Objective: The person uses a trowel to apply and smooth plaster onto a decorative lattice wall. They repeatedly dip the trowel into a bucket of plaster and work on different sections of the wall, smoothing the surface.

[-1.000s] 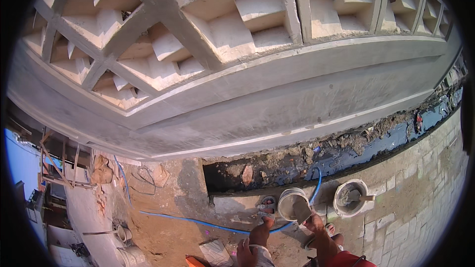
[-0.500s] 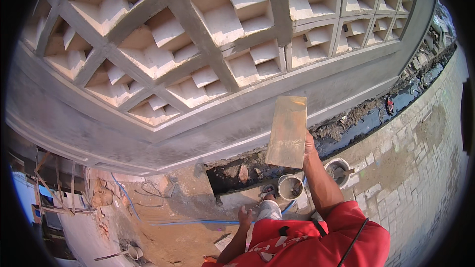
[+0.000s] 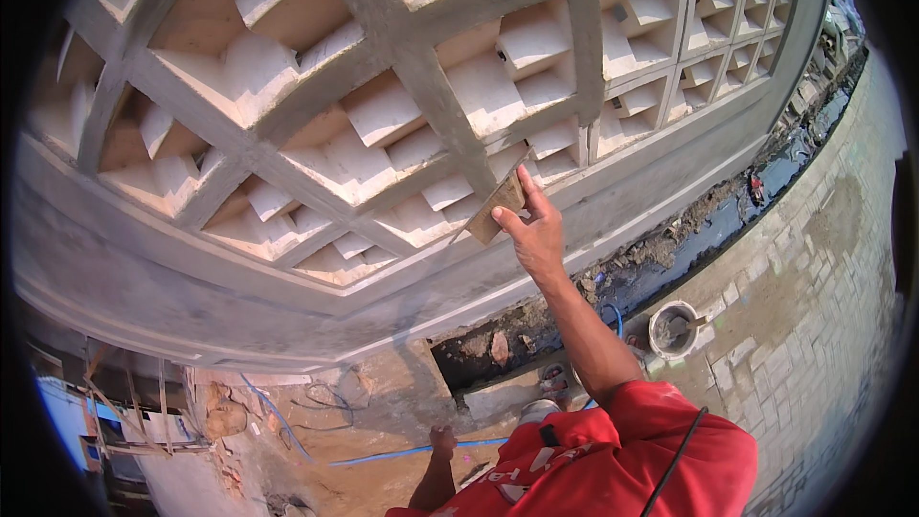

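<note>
My right hand (image 3: 538, 228) is closed on a flat rectangular board (image 3: 498, 211), brownish and smeared with mortar. Its thumb lies on the near side, and the index finger stretches up along the edge. Seen steeply tilted, the board is at the lower part of the grey lattice wall (image 3: 436, 101), by a mortared bar between the openings; whether it touches the wall I cannot tell. Low at my side hangs my left hand (image 3: 442, 438), small in view, fingers loosely bent and nothing visible in them.
Below the wall runs an open trench (image 3: 479, 359) with dark water and rubble. A bucket (image 3: 674, 329) holding a tool stands on the paving (image 3: 766, 335) at right. A blue hose (image 3: 421, 452) crosses the sandy ground near my feet. Scaffold poles (image 3: 134, 412) stand far left.
My right hand has raised the board up and left to the lattice, turning it from broad face to tilted. The view has shifted, and a second bucket near my feet is hidden behind my arm.
</note>
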Demonstrator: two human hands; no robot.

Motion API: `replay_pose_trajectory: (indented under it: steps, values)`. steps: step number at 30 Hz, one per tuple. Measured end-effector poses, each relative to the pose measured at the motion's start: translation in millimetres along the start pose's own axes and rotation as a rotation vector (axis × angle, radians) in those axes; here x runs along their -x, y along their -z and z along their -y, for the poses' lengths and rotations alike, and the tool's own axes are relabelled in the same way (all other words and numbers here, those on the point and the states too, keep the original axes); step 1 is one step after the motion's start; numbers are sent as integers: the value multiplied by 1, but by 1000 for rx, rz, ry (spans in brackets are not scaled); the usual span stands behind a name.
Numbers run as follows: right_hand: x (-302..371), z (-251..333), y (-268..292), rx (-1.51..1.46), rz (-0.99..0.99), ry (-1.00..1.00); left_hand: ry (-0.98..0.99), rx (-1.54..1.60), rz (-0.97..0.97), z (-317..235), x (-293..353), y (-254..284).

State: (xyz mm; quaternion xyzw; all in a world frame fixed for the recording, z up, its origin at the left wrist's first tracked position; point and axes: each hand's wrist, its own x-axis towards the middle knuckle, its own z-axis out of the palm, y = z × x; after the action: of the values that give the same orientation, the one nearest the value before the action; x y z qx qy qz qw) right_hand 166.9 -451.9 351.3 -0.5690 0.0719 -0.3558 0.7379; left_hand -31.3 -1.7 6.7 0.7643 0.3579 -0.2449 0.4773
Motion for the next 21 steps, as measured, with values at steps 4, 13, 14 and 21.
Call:
replay_pose_trajectory:
  steps: [4, 13, 14, 21]
  values:
    - [-10, -3, -31, 214, -66, 114, -163, -170, 121, 7, -8, -3]
    - [-37, -12, -63, 66, -255, 67, 75, 0, 168, -19, 51, -37]
    - [-37, -13, -68, 86, -275, 107, 83, -14, 166, -15, 54, -33]
    - [13, -16, -87, 200, 40, 81, 150, -49, 135, -15, 51, -4]
